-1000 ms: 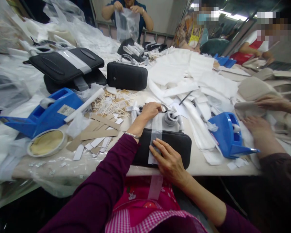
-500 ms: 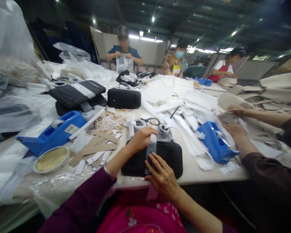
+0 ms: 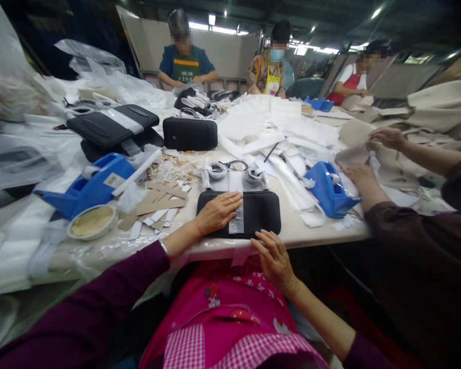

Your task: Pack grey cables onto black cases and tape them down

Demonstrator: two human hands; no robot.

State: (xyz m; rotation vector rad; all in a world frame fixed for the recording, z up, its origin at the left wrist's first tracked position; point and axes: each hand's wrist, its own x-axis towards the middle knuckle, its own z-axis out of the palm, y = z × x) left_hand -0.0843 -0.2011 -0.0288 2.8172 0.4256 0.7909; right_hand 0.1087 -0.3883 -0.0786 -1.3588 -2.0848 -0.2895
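A black zip case (image 3: 262, 212) lies flat near the table's front edge, with a pale translucent strip (image 3: 236, 219) running across its middle. My left hand (image 3: 218, 211) rests flat on the case's left half, fingers stretched out and their tips at the strip. At the front right edge of the case, my right hand (image 3: 274, 256) touches with its fingertips, fingers slightly apart and nothing in them. Just behind the case sit two coiled grey cables (image 3: 254, 177) with white parts and a white strip between them.
Blue tape dispensers stand left (image 3: 88, 184) and right (image 3: 328, 189). A shallow round dish (image 3: 92, 223) and cardboard strips (image 3: 159, 202) lie left. More black cases (image 3: 190, 134) stand behind. A co-worker's hands (image 3: 363, 177) handle beige material at right; other people work across the table.
My left hand has come down from above the strip onto the case's left half. My right hand has slid off the strip to the case's front edge. The view has tilted downward.
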